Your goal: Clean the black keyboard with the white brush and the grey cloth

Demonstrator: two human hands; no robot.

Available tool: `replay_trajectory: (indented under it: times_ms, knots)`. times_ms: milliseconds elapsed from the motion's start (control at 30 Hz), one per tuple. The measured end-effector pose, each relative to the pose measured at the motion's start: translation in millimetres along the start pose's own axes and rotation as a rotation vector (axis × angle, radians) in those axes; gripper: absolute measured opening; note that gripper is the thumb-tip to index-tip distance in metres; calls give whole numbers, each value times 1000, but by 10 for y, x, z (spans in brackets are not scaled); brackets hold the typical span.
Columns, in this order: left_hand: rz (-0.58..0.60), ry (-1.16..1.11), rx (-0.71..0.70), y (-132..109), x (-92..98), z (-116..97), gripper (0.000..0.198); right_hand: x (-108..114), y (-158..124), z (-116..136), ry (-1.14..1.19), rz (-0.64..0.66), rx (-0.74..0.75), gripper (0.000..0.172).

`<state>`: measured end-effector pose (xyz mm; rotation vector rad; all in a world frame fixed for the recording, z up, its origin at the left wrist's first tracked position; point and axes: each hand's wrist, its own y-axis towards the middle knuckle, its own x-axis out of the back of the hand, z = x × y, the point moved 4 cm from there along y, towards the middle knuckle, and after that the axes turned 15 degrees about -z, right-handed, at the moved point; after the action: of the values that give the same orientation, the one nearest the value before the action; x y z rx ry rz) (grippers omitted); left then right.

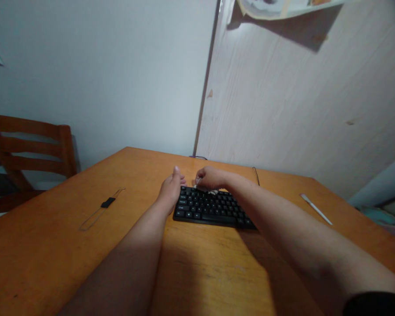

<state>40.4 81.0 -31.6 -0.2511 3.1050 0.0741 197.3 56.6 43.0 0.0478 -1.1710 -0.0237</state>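
A black keyboard (217,210) lies on the wooden table, its right end partly hidden under my right forearm. My left hand (171,188) rests at the keyboard's left edge, thumb up and fingers apart, with nothing visible in it. Over the keyboard's top left keys, my right hand (210,178) is closed on a small whitish cloth (213,192), which touches the upper rows of keys. Most of the cloth is hidden under that hand.
On the table (213,263), a thin wire loop with a black piece (108,202) lies left and a white brush (316,209) right. A wooden chair (29,149) stands at the left. Behind the table is a wall (134,87); a thin black cable (256,175) shows near the back edge.
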Motion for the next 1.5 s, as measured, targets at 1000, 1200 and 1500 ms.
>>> replay_trajectory:
  times_ms: [1000,1200,1500]
  knots:
    - [20,26,-14,36,22,-21,80,584,-749,-1589,83,-91,-357,8]
    - [25,37,1,57,21,3,76,681,-873,-1850,50,-126,-402,11]
    - [23,54,-23,52,39,-23,73,807,-1062,-2142,-22,-182,-471,9]
